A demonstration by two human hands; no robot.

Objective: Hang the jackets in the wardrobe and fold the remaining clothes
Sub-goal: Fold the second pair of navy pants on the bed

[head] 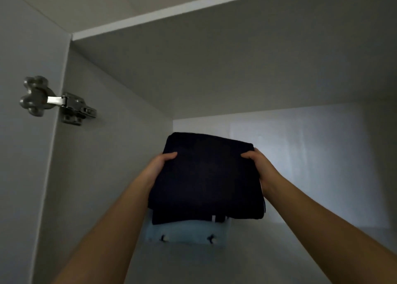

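A folded dark navy garment point(206, 176) is held up inside a white wardrobe compartment. My left hand point(159, 165) grips its left edge with the thumb on top. My right hand point(258, 165) grips its right edge the same way. Under it lies a second dark folded piece point(189, 218) with a small white mark, and beneath that a light blue folded garment point(187, 233) rests on the shelf point(279, 258). Whether the held garment touches the pile is unclear.
The wardrobe's left side wall point(103, 154) carries a metal door hinge point(62, 103), with the open door point(19, 154) at the far left. A white upper shelf point(214, 10) closes the compartment overhead. The back wall point(311, 154) is lit at the right.
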